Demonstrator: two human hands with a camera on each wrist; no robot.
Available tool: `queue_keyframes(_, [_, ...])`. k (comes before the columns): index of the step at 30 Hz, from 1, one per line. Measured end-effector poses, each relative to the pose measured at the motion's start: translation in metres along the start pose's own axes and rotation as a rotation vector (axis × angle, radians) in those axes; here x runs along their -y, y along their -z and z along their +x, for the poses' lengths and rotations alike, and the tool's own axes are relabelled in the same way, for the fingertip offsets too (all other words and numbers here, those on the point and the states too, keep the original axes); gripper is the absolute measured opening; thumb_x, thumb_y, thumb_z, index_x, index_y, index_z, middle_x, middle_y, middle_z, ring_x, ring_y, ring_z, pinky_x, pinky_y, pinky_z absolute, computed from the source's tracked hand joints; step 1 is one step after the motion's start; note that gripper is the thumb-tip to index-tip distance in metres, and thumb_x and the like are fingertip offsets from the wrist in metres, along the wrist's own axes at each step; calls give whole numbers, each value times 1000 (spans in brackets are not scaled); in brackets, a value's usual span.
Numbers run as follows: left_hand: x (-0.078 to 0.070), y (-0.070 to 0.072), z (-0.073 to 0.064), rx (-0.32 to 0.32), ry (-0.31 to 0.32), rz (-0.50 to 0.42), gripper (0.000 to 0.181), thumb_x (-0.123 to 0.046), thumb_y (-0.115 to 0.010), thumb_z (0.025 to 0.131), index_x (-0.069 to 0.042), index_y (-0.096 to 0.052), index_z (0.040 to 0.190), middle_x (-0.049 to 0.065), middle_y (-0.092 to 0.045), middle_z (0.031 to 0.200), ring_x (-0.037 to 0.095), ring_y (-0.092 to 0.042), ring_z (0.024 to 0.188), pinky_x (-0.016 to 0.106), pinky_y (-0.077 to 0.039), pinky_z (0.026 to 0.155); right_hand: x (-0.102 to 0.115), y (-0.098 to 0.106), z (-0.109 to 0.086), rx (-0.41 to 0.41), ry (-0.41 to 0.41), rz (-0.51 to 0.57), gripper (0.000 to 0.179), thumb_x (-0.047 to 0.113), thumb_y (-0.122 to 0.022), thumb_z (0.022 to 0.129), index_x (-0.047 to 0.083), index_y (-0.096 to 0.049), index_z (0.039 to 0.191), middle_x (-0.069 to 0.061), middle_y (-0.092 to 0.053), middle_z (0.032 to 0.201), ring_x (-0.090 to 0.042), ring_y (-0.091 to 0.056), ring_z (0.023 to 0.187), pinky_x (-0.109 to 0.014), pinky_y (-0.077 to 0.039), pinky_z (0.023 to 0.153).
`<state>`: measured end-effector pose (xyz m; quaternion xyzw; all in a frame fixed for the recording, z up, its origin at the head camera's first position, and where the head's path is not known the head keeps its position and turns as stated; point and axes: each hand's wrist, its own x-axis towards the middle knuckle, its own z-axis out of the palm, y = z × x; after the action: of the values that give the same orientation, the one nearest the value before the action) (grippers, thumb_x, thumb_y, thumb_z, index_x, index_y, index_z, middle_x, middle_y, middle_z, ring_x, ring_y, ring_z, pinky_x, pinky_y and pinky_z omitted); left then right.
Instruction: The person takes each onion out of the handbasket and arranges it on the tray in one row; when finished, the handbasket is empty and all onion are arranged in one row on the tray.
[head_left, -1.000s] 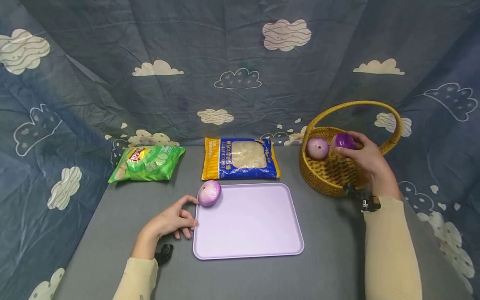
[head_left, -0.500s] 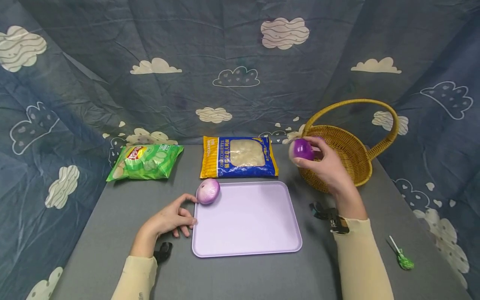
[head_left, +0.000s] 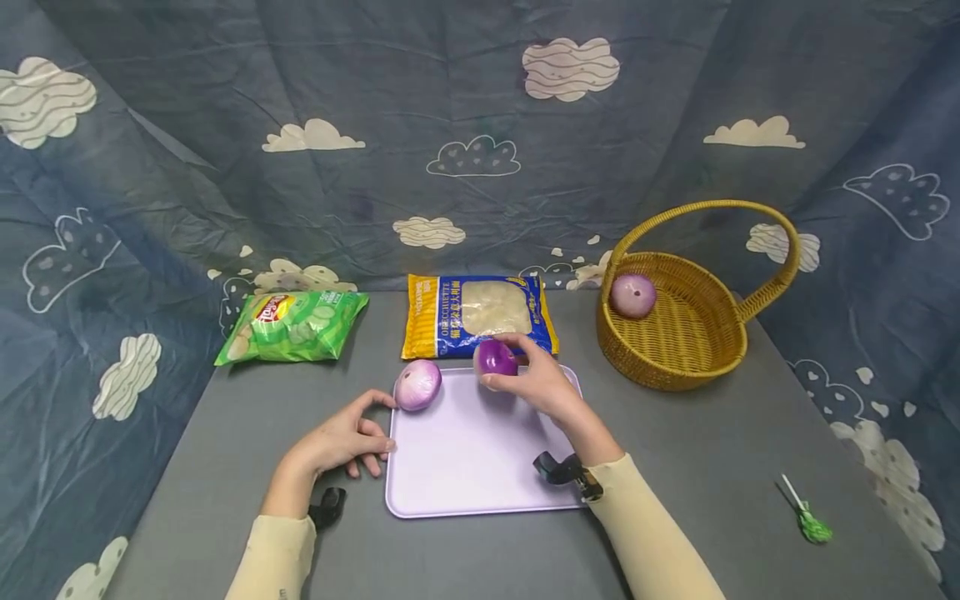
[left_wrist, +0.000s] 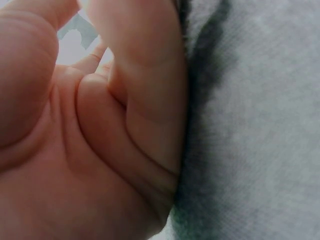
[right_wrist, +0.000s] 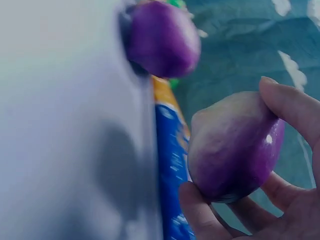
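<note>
My right hand point(head_left: 536, 379) holds a purple onion point(head_left: 495, 358) between thumb and fingers above the back part of a pale purple tray point(head_left: 480, 467). In the right wrist view, this onion point(right_wrist: 237, 150) is dark purple with a pale end, and a gap parts its shadow on the tray from it. Another onion point(head_left: 417, 385) sits on the tray's back left corner. My left hand point(head_left: 345, 437) rests at the tray's left edge, its index finger and thumb touching the rim at separate spots. The left wrist view shows only the palm and bent fingers point(left_wrist: 150, 75) beside the grey tabletop.
A wicker basket point(head_left: 675, 367) with a tall handle stands at the right, one onion point(head_left: 633, 296) inside. Behind the tray lies a blue and yellow pasta bag point(head_left: 491, 308). A green chip bag point(head_left: 300, 327) is back left. A green-wrapped lollipop point(head_left: 810, 521) lies front right.
My right hand has lifted the purple onion out of the basket and carried it left, over the tray. The left hand, the tray and the onion on it have stayed put.
</note>
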<state>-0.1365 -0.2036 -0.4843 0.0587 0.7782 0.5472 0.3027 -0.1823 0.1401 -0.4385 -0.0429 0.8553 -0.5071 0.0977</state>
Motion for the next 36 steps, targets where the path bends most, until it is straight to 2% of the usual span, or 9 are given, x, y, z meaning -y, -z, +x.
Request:
queue_keyframes(9, [3,-3,0,25,-25,-4,60,-14,-75,98,-11,-38,145,0,-72,79,14,-72,60,25,-49,46,-12,-31,1,-18,-30,-36,75,31,-92,83,23,-56,149,-15,-64,144,-36,-63,130,-54,-53,108])
queue_keyframes(13, [3,-4,1,25,-23,-4,60,-14,-75,98,-11,-38,145,0,-72,79,15,-73,60,25,-49,46,-16,-37,1,-46,7,-62,77,30,-93,80,19,-58,147,-14,-66,144,-35,-65,128,-53,-54,107])
queue_keyframes(18, [1,-3,1,18,-17,-5,61,-14,-75,98,-12,-38,146,0,-71,80,15,-73,60,25,-49,47,-18,-44,3,-79,68,-128,78,31,-95,79,14,-58,146,-13,-65,146,-35,-65,130,-52,-53,109])
queue_keyframes(22, [0,-2,0,17,-14,-5,61,-15,-76,98,-12,-38,146,1,-71,80,15,-73,61,25,-49,47,-16,-48,3,-85,67,-172,80,35,-94,79,15,-58,147,-13,-62,149,-36,-62,135,-54,-51,111])
queue_keyframes(36, [0,-2,-1,19,-10,-9,63,-16,-76,98,-11,-37,147,2,-72,80,15,-72,60,26,-49,47,-17,-46,3,-79,67,-186,85,40,-94,79,16,-54,151,-13,-59,153,-38,-57,140,-57,-48,115])
